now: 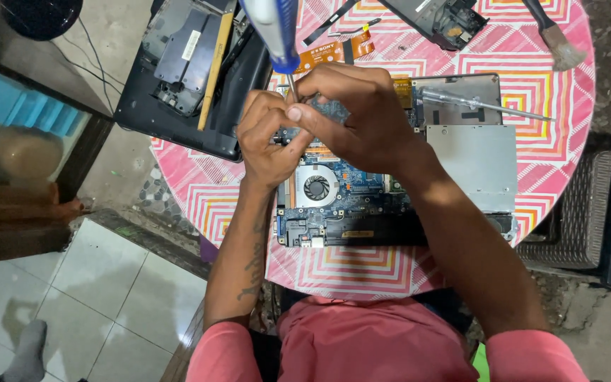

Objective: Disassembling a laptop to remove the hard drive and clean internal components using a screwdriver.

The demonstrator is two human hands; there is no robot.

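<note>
From the head camera, both hands meet over a blue circuit board (348,198) lying on the round pink table (362,272). The right hand (362,117) pinches the thin metal tip of a blue-and-white screwdriver (275,32). The left hand (266,138) is curled tight beside it, fingers pressed to the same spot. A grey fan (316,187) sits just below. To do this well, hold the screwdriver straight up and turn slowly.

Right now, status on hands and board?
Left hand and right hand together over the blue motherboard, at a blue-handled screwdriver. Grip hidden. Second screwdriver lies beside.
</note>
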